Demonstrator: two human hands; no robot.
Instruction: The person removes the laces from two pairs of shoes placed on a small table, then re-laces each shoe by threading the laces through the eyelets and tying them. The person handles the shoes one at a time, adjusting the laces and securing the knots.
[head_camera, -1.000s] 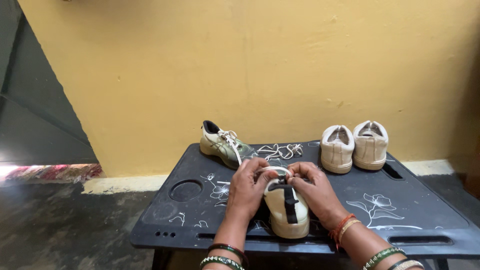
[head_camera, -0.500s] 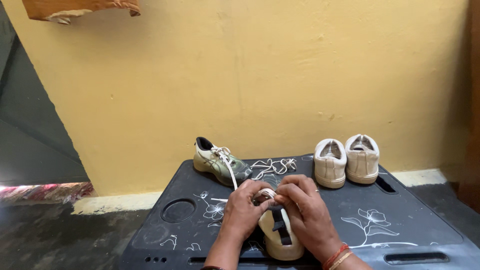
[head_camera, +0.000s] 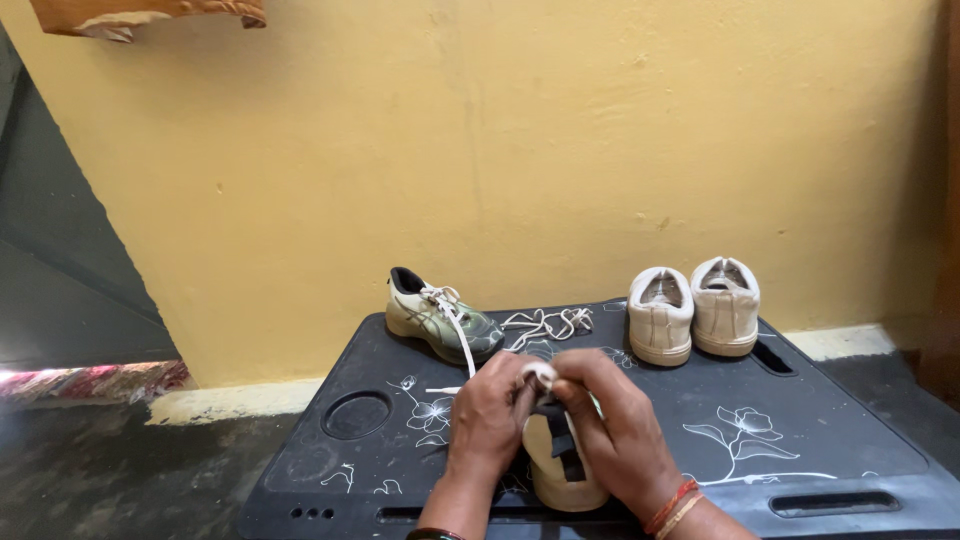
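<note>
A cream shoe (head_camera: 562, 470) with a black heel strip is stood near the front edge of the black tabletop (head_camera: 820, 420), heel toward the wearer of the camera, and is enclosed from both sides by the two hands. The left hand (head_camera: 490, 415) is curled over the shoe's left flank, and the right hand (head_camera: 615, 425) is laid across its right flank and top, so that the shoe is probably steadied while the fingers work at its opening. Between the fingertips of both hands, directly above the shoe, a white lace (head_camera: 541, 374) is pinched; each grip is closed on it, though the exact hold is partly hidden by the knuckles and can only be judged as a pinch. A loose end of white lace (head_camera: 443, 390) is seen lying on the tabletop just left of the left hand. Beyond the hands and to their left, a green-and-cream sneaker (head_camera: 440, 322) is set on its sole with its own lace trailing toward the left hand. Straight beyond the grip, a tangled spare lace (head_camera: 548, 324) lies flat. Beyond and to the right, well apart from the hands, a pair of beige shoes (head_camera: 692, 312) is stood side by side, heels toward the camera, close to the yellow wall (head_camera: 520, 150).
</note>
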